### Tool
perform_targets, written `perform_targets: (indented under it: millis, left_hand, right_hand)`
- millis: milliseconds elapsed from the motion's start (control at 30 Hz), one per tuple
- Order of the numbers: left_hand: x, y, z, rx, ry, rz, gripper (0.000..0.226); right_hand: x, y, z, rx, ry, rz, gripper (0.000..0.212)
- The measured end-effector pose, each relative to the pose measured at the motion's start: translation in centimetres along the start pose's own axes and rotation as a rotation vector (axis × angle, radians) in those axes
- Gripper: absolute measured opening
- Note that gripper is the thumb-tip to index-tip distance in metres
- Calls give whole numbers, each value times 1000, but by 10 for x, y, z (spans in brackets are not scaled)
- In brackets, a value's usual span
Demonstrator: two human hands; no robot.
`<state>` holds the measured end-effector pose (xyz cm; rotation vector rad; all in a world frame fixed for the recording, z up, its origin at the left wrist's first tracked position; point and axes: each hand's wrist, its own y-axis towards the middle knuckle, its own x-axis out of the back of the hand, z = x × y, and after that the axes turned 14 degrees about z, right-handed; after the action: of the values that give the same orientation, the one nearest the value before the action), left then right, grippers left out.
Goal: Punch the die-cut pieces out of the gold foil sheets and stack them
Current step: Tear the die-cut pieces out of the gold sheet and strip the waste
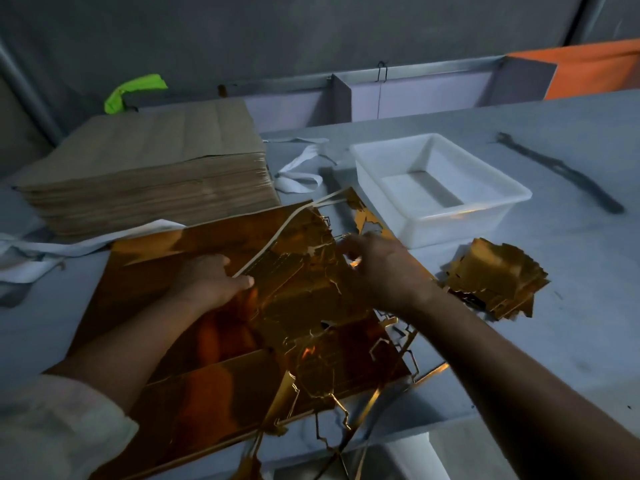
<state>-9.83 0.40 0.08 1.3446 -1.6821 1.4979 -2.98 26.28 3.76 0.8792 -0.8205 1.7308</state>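
Note:
A pile of gold foil sheets point(166, 265) lies in front of me on the grey table point(571, 327). The top sheet's right half is torn into die-cut pieces point(304, 292) and thin scrap strips. My left hand point(211, 280) grips the lifted edge of that top sheet, thumb on top. My right hand point(377, 265) pinches foil at the sheet's far right part; its fingertips are partly hidden. A stack of punched gold pieces point(495, 278) sits on the table to the right of my right hand.
A tall stack of brown cardboard sheets point(145, 168) stands at the back left. An empty white plastic tub point(440, 185) sits at the back right. White straps point(301, 168) lie between them. Gold scrap strips point(343, 427) hang over the table's near edge.

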Motion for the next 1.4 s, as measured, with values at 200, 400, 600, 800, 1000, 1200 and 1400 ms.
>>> perform_targets:
  millis: [200, 400, 600, 800, 1000, 1200, 1400]
  left_hand:
    - [6, -11, -19, -40, 61, -10, 62]
    - [12, -9, -28, 41, -24, 90, 49]
    - [15, -7, -26, 41, -170, 159, 58]
    - [26, -8, -24, -26, -408, 317, 21]
    - [40, -20, -17, -129, -878, 513, 27]
    - [42, -29, -15, -211, -876, 649, 42]
    - [43, -35, -38, -213, -833, 504, 40]
  right_hand:
    - [-46, 21, 27, 20, -96, 254, 48]
    - [-63, 26, 26, 10, -181, 243, 52]
    - [-67, 30, 23, 12, -184, 239, 52]
    - [-65, 32, 23, 9, -110, 208, 48]
    - [-60, 34, 26, -196, 878, 185, 53]
    - [-56, 34, 31, -145, 1309, 257, 24]
    - [-58, 32, 35, -116, 1240, 232, 19]
